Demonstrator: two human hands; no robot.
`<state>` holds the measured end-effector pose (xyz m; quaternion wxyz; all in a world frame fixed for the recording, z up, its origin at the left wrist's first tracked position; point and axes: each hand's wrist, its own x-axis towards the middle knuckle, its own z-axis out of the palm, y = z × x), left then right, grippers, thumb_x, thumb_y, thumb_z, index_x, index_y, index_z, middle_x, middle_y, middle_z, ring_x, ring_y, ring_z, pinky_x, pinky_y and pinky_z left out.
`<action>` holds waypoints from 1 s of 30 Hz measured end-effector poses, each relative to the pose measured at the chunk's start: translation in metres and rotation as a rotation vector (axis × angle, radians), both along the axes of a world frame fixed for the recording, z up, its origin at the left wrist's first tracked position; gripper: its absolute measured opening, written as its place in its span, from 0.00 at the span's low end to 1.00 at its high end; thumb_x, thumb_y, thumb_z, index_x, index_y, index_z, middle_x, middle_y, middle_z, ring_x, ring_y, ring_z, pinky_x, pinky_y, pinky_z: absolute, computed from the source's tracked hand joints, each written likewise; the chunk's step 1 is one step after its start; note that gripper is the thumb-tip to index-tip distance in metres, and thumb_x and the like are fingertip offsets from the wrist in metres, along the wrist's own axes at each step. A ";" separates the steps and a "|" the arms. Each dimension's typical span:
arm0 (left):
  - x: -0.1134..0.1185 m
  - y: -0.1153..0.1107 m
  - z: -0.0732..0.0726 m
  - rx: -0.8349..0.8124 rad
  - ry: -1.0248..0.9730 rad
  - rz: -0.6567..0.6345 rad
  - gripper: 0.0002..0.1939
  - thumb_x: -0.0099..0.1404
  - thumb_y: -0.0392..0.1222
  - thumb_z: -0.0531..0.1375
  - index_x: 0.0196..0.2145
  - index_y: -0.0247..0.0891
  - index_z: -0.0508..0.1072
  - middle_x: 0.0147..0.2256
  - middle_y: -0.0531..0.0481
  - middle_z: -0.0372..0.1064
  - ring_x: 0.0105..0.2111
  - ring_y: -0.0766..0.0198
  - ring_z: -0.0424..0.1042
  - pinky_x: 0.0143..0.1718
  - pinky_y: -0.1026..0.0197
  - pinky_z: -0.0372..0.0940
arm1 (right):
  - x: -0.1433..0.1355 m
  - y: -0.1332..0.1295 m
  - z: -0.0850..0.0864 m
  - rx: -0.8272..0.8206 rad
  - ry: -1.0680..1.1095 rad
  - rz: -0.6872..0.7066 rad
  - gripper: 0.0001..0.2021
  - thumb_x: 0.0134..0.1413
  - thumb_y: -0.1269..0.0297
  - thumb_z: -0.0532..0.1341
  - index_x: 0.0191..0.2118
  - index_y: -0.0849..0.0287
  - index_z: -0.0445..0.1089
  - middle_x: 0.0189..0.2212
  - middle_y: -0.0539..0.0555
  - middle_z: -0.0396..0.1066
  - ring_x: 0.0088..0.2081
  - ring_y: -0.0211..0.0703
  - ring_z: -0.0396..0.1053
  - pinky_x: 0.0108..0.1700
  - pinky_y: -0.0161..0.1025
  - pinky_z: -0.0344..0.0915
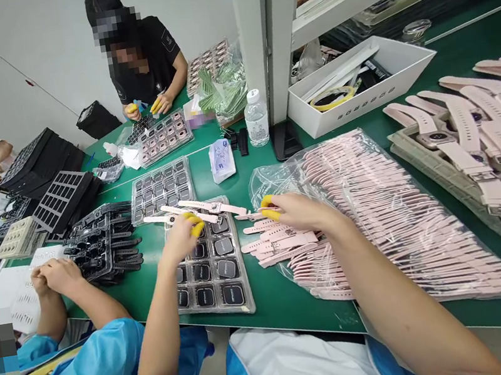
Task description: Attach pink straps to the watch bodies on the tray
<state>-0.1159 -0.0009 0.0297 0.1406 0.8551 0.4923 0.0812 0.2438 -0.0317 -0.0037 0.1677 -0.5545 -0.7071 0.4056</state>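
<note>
Over the upper part of a clear tray (244, 277) of square dark watch faces is my left hand (181, 239), with yellow finger cots. Its fingers are closed together; what they hold is hidden. Pale pink watches with straps (228, 208) lie across the tray's top end, next to those fingertips. To the right, my right hand (299, 210), also in yellow cots, pinches a pink watch strap (250, 216) between thumb and finger. Just below it, a loose pile of pink straps (282, 241) lies on a clear plastic bag (378, 211) packed with more straps.
Pink watches (465, 134) fill a tray at the right. A white box (359, 91), water bottle (257, 120) and tissue pack (222, 160) stand behind. Another tray (162, 189) and black-strapped watches (101, 239) lie left, near a co-worker's hands (58, 276). Another person sits opposite.
</note>
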 end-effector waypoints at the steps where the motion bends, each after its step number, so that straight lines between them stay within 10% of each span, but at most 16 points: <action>1: 0.014 -0.008 -0.005 0.012 0.054 -0.049 0.11 0.75 0.44 0.57 0.46 0.38 0.78 0.47 0.41 0.74 0.49 0.52 0.72 0.54 0.48 0.68 | 0.000 0.000 -0.001 -0.010 0.024 0.009 0.13 0.65 0.54 0.59 0.46 0.54 0.75 0.37 0.57 0.80 0.28 0.46 0.70 0.31 0.40 0.61; 9: 0.065 -0.031 -0.004 0.120 0.452 -0.021 0.12 0.74 0.41 0.59 0.52 0.35 0.76 0.49 0.36 0.73 0.53 0.46 0.70 0.51 0.47 0.69 | -0.003 0.003 -0.012 0.069 0.114 0.048 0.20 0.58 0.56 0.65 0.55 0.56 0.74 0.55 0.61 0.77 0.50 0.57 0.76 0.48 0.46 0.71; 19: 0.079 -0.020 0.011 0.114 0.608 -0.169 0.12 0.75 0.40 0.55 0.48 0.34 0.76 0.48 0.36 0.72 0.50 0.46 0.71 0.48 0.49 0.69 | -0.005 0.000 -0.006 0.019 0.392 -0.016 0.14 0.58 0.51 0.66 0.42 0.56 0.74 0.34 0.52 0.76 0.30 0.44 0.69 0.33 0.40 0.65; 25: 0.070 -0.015 0.013 0.049 0.379 -0.089 0.10 0.75 0.41 0.56 0.43 0.36 0.76 0.45 0.38 0.74 0.47 0.48 0.72 0.45 0.51 0.69 | -0.008 0.000 -0.011 0.001 0.480 0.067 0.13 0.58 0.51 0.67 0.41 0.56 0.75 0.36 0.53 0.76 0.36 0.46 0.72 0.39 0.43 0.69; 30: 0.059 -0.004 0.020 -0.121 -0.346 0.094 0.09 0.73 0.47 0.59 0.42 0.39 0.75 0.40 0.46 0.76 0.40 0.57 0.75 0.44 0.54 0.70 | -0.013 -0.001 -0.005 0.242 0.655 0.003 0.10 0.57 0.54 0.70 0.36 0.54 0.75 0.56 0.60 0.73 0.63 0.57 0.65 0.55 0.54 0.70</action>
